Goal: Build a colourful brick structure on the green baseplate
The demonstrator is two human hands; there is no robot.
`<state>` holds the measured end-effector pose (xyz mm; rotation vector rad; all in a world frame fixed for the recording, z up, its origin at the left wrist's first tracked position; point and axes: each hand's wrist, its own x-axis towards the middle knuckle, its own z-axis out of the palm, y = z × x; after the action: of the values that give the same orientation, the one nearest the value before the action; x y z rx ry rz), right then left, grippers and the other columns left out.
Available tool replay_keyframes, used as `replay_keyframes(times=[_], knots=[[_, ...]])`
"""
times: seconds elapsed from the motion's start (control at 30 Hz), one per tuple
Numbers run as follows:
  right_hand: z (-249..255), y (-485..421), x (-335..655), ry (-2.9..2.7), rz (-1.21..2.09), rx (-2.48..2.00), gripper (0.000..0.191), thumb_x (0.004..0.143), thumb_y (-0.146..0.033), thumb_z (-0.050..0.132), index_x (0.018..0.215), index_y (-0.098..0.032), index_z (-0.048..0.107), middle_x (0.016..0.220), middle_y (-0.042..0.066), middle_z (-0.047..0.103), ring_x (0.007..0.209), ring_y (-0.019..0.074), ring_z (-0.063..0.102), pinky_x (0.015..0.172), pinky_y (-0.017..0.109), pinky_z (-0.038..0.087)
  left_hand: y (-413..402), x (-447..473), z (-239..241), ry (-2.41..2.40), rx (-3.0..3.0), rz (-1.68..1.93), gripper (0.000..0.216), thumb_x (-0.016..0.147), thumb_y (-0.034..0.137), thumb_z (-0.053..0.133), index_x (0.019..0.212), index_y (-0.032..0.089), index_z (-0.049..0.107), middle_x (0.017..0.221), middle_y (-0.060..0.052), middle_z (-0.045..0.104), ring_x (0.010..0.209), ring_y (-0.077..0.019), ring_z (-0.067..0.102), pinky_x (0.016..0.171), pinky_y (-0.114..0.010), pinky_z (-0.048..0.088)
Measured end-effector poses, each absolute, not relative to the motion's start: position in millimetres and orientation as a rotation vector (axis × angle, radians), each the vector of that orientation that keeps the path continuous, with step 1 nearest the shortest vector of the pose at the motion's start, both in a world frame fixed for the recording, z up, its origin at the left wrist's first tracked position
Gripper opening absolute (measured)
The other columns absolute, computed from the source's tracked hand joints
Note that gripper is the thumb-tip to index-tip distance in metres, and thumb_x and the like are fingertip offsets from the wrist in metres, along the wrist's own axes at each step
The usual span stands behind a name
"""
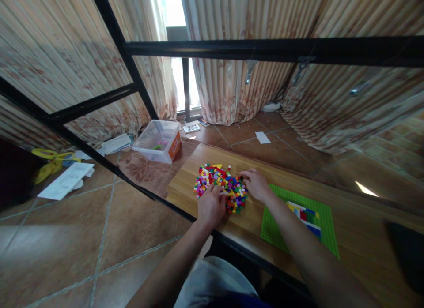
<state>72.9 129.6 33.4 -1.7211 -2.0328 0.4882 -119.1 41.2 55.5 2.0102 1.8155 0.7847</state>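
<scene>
A heap of small coloured bricks (218, 181) lies on the wooden tabletop (357, 219). My left hand (210, 206) rests at the heap's near edge, fingers curled down onto the bricks. My right hand (255, 184) touches the heap's right side, fingers bent among the pieces. What either hand grips is too small to make out. To the right lies a green baseplate (278, 219) with a small patch of red, blue, yellow and white bricks (306, 216) built on it.
A clear plastic bin (159, 141) with an orange label stands on a brown mat on the tiled floor. Black metal frame bars (265, 50) cross the view. Papers (66, 180) and a yellow object lie at left. Curtains hang behind.
</scene>
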Motion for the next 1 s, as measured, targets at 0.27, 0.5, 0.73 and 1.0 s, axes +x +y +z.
replay_keyframes(times=[0.27, 0.5, 0.73, 1.0], knots=[[38, 129, 78, -2.102, 0.491, -1.692, 0.024, 0.083, -0.018, 0.056, 0.099, -0.022, 0.073, 0.104, 0.006, 0.065, 0.091, 0.0171, 0.059, 0.083, 0.029, 0.042, 41, -121, 58, 1.749, 1.929, 0.886, 0.014, 0.089, 0.023, 0.056, 0.098, 0.021, 0.066, 0.099, -0.006, 0.066, 0.09, -0.0202, 0.062, 0.081, -0.031, 0.048], [68, 78, 64, -2.028, 0.587, -1.428, 0.026, 0.088, -0.023, 0.049, 0.106, -0.023, 0.067, 0.104, 0.005, 0.067, 0.094, 0.0185, 0.061, 0.087, 0.033, 0.045, 50, -108, 66, 1.414, 1.356, 1.188, 0.018, 0.086, 0.033, 0.059, 0.091, 0.018, 0.069, 0.081, -0.003, 0.068, 0.063, -0.0135, 0.057, 0.064, -0.024, 0.044], [74, 26, 42, -1.689, 0.927, -1.354, 0.023, 0.087, -0.033, 0.053, 0.103, -0.025, 0.068, 0.1, 0.003, 0.071, 0.092, 0.0189, 0.064, 0.086, 0.035, 0.048, 43, -103, 70, 1.17, 1.097, 1.094, 0.015, 0.077, 0.031, 0.063, 0.074, 0.017, 0.067, 0.06, 0.003, 0.058, 0.053, -0.01, 0.047, 0.052, -0.02, 0.036], [53, 3, 32, -1.108, 1.328, -1.283, 0.03, 0.074, -0.044, 0.069, 0.092, -0.02, 0.074, 0.084, 0.005, 0.073, 0.069, 0.0176, 0.063, 0.065, 0.032, 0.053, 17, -103, 60, 1.108, 0.903, 1.067, 0.018, 0.073, 0.033, 0.066, 0.071, 0.015, 0.064, 0.054, 0.004, 0.053, 0.047, -0.0075, 0.041, 0.048, -0.02, 0.032]])
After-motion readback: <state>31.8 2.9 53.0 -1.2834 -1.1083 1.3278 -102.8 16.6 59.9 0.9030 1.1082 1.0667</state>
